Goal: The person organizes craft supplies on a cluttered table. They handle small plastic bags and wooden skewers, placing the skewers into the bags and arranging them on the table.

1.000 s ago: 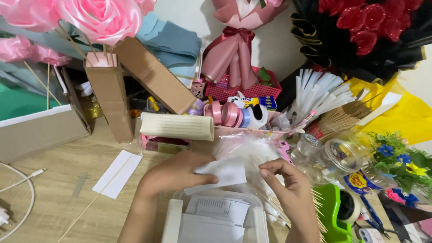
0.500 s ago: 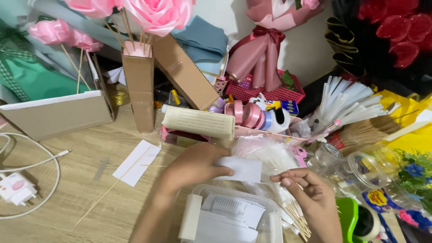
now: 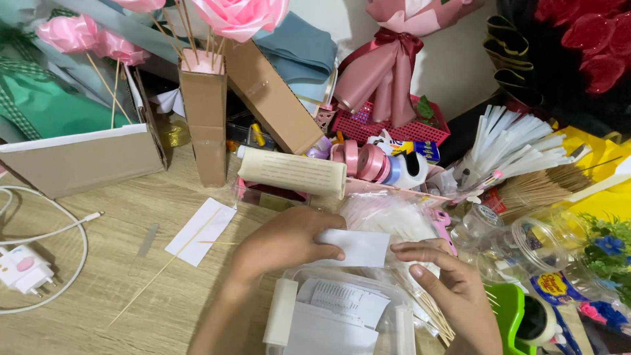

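Beside hands (image 3: 368,269) — cardboard box (image 3: 204,118), ribbon rolls (image 3: 368,161)

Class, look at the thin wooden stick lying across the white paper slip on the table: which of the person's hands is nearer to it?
Left. The left hand sits just right of the wooden stick, apart from it. The right hand lies farther right, beyond the white paper piece both hands pinch.

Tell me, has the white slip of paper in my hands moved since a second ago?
Cannot tell for sure. The white slip stays pinched between both hands, just below the cream roll; the camera itself shifted, so any real move is slight.
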